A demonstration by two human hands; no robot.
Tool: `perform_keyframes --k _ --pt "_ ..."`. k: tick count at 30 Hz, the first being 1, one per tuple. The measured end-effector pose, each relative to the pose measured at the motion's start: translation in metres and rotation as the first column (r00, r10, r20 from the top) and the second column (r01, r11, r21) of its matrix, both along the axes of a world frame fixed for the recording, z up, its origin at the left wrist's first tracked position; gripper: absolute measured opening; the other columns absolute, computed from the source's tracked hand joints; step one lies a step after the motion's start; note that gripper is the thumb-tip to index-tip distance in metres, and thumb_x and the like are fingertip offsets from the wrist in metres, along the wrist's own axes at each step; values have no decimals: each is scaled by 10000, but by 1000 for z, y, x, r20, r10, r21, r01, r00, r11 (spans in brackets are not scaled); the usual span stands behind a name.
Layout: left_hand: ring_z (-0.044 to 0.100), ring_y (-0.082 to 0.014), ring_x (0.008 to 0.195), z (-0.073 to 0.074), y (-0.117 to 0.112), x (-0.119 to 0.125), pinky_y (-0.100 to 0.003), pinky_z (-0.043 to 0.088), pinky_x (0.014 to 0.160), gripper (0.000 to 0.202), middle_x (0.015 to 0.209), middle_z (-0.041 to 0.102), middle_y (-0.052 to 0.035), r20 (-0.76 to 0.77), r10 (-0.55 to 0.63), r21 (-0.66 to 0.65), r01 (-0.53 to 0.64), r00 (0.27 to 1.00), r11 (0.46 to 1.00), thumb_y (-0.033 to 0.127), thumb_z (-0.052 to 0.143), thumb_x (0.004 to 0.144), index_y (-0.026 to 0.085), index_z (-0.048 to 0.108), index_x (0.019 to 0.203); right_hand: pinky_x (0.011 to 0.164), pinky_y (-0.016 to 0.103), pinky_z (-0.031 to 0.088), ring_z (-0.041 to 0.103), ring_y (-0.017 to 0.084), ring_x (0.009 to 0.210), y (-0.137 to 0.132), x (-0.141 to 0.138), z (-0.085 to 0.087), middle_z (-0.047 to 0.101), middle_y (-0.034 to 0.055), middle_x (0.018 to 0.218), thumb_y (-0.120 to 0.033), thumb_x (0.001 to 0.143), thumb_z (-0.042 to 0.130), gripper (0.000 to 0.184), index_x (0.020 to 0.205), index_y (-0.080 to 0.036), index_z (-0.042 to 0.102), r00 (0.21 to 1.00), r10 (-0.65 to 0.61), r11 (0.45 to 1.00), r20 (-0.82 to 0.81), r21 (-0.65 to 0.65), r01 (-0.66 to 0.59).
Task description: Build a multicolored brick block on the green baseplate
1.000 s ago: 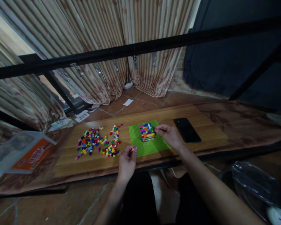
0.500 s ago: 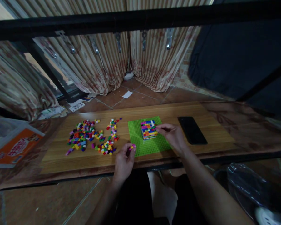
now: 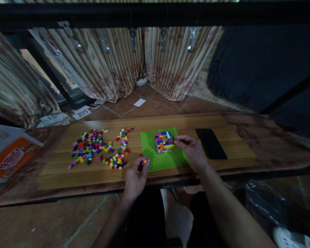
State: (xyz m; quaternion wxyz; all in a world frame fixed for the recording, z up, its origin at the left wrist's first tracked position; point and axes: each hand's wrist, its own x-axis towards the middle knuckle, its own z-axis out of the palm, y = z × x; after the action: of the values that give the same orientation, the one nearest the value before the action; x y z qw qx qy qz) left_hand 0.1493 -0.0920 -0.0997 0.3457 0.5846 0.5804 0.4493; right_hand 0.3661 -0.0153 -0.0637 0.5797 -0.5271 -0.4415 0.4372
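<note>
A block built of many coloured toy bricks (image 3: 164,142) stands on a green studded baseplate (image 3: 151,160). My right hand (image 3: 192,148) is at the block's right side, thumb and forefinger pinched close to its edge. Whatever those fingertips hold, if anything, is too small to make out. My left hand (image 3: 136,175) is closed near the baseplate's front left corner. Between its thumb and forefinger are small pink and yellow bricks (image 3: 145,161).
Loose bricks (image 3: 89,146) lie heaped on the left of the wooden board (image 3: 64,179), with a smaller cluster (image 3: 116,161) nearer the baseplate. A black phone-like slab (image 3: 212,144) lies to the right. An orange-labelled plastic box (image 3: 14,155) stands far left.
My right hand has drawn slightly away from the block's top right edge. My left hand keeps its pinch on the pink and yellow bricks. The camera view has shifted a little.
</note>
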Motion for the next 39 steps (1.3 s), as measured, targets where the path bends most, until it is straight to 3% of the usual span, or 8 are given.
perform_keyframes --k 6,13,23,39 --pt "606 -144 732 1 0 0 -232 460 693 185 812 670 -13 47 1 -2 -1 999 1000 354 588 858 198 650 938 580 291 482 584 145 611 -1 -5 1 687 5 688 -442 603 788 286 773 -218 733 997 -73 997 -4 -33 73" --pt "614 -146 744 1 1 1 -233 460 706 175 823 681 -16 43 20 0 -20 999 1000 341 604 845 199 662 928 599 274 479 624 161 701 3 -13 -3 701 21 784 -427 616 781 312 836 -212 727 997 -30 997 73 -69 35" --pt "625 -152 756 0 1 1 -242 472 715 174 844 694 -26 24 14 7 -15 1000 1000 330 595 853 199 660 947 550 263 473 633 155 681 4 -14 -3 728 19 799 -383 531 833 310 771 -213 733 989 -16 984 -149 -179 -11" --pt "612 -154 763 -3 2 0 -233 465 708 196 840 678 -20 92 31 -29 -29 995 999 367 614 832 205 667 928 513 271 417 585 141 579 7 -24 -7 720 28 678 -379 480 846 289 681 -196 747 965 -58 982 -255 -188 9"
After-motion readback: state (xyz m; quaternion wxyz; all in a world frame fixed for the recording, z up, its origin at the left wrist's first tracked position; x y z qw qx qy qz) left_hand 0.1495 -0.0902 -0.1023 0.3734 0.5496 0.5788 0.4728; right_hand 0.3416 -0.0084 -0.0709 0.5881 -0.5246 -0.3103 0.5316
